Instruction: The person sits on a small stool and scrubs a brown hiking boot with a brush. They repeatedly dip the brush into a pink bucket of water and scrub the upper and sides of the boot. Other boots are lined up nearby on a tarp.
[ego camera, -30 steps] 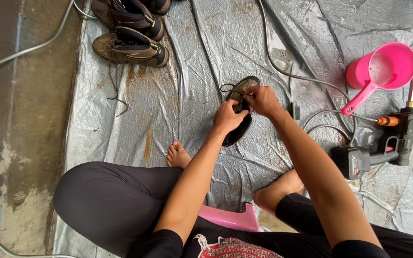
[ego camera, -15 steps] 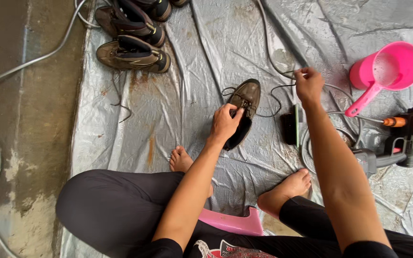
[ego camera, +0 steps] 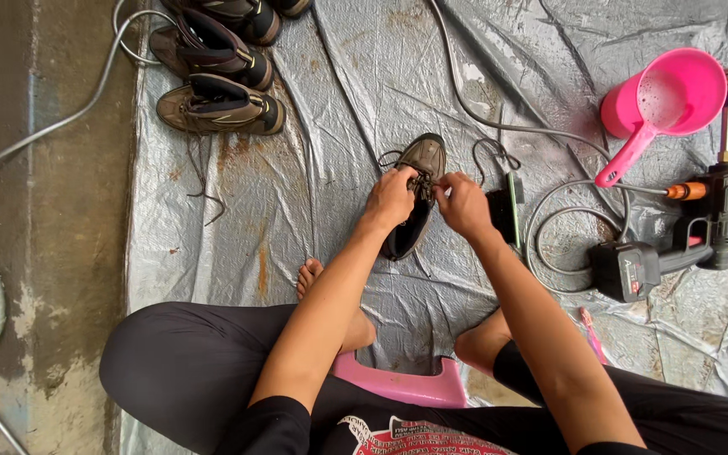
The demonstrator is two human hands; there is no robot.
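Moved: the right hand (ego camera: 463, 205) is back from the far side, now at the brown shoe (ego camera: 415, 192) again; the left hand (ego camera: 391, 199) never left it.
Left hand: closed over the shoe's lacing, fingers curled.
Right hand: fingertips pinched at the dark lace (ego camera: 488, 157), just beside the left.
Hidden: the shoe's middle sits under both hands; the eyelets are too small to read.
Shoe: on the grey tarp (ego camera: 330, 126), between the bare feet and the black brush (ego camera: 503, 212).
Axis: long axis runs away from the person, toe far and slightly right, heel opening near.
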